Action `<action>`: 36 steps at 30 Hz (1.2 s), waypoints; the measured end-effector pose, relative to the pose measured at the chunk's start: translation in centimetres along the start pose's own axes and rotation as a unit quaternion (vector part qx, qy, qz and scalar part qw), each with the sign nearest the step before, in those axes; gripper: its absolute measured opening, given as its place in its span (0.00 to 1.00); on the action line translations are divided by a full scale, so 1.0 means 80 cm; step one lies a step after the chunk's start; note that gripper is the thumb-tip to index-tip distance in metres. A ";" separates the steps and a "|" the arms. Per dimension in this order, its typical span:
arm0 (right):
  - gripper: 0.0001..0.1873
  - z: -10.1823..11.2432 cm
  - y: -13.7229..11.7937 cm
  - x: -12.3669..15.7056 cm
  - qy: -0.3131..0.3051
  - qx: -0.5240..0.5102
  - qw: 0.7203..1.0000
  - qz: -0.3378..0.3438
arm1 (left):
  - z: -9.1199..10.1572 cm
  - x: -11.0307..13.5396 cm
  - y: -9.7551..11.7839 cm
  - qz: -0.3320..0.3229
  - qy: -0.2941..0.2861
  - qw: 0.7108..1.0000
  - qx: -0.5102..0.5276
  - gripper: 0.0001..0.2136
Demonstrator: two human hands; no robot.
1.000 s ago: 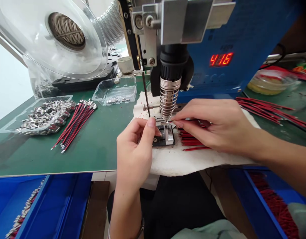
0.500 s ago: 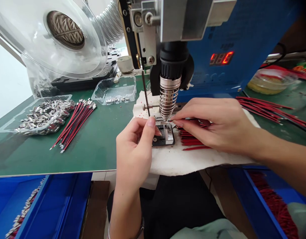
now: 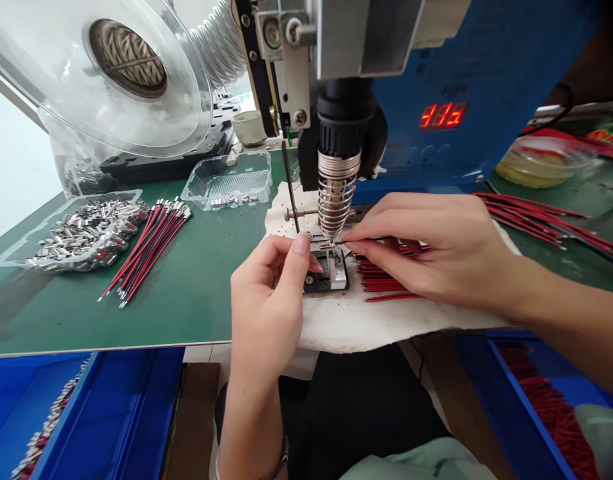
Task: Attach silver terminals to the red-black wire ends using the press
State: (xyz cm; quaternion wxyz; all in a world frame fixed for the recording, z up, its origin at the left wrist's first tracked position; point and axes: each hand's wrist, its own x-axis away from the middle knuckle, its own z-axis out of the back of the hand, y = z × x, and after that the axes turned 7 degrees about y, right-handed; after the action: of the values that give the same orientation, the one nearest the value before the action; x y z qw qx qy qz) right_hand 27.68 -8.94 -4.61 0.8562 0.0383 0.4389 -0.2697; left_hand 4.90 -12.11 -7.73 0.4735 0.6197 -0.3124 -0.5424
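My left hand (image 3: 271, 293) is closed in a pinch at the left of a small black fixture (image 3: 312, 283); what its fingertips hold, if anything, is hidden. From the right, my right hand (image 3: 436, 250) pinches a thin wire, its end close under the tip of the spring-wrapped soldering iron (image 3: 339, 193). A small silvery metal part (image 3: 327, 246) lies at the tip, on the fixture. Whether wire, part and tip touch is too small to tell. Red and black wires (image 3: 381, 283) lie in a row below my right hand, partly covered by it.
A blue machine (image 3: 416, 160) with a lit red display stands behind. On the left are a clear tray of metal parts (image 3: 81, 233), a bundle of wires with metal ends (image 3: 146, 250) and a clear tray (image 3: 199, 177). More wires (image 3: 546, 223) lie right. Blue bins (image 3: 121, 413) sit below.
The red display's characters have changed. Both hands keep their grip and place at the fixture; the whole view has shifted very slightly.
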 end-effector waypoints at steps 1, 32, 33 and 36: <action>0.08 0.000 0.000 0.000 0.001 -0.001 1.000 -0.001 | 0.000 0.000 0.000 0.000 0.001 1.000 -0.002 0.17; 0.07 0.011 -0.001 -0.008 -0.018 -0.003 1.000 0.022 | -0.008 0.013 0.005 -0.024 0.092 0.995 0.036 0.22; 0.08 0.017 -0.006 -0.010 -0.017 0.004 1.000 0.022 | -0.009 0.018 0.008 -0.032 0.100 0.994 0.030 0.22; 0.10 0.033 -0.028 -0.011 -0.010 0.014 1.000 -0.016 | -0.006 0.039 0.020 -0.044 0.098 0.993 -0.048 0.19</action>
State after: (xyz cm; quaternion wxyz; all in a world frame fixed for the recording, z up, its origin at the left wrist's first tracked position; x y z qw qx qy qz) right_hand 28.06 -11.26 -1.91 0.8555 0.0408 0.4275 -0.2894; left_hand 6.25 -15.34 -7.40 0.5068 0.6599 -0.2105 -0.5132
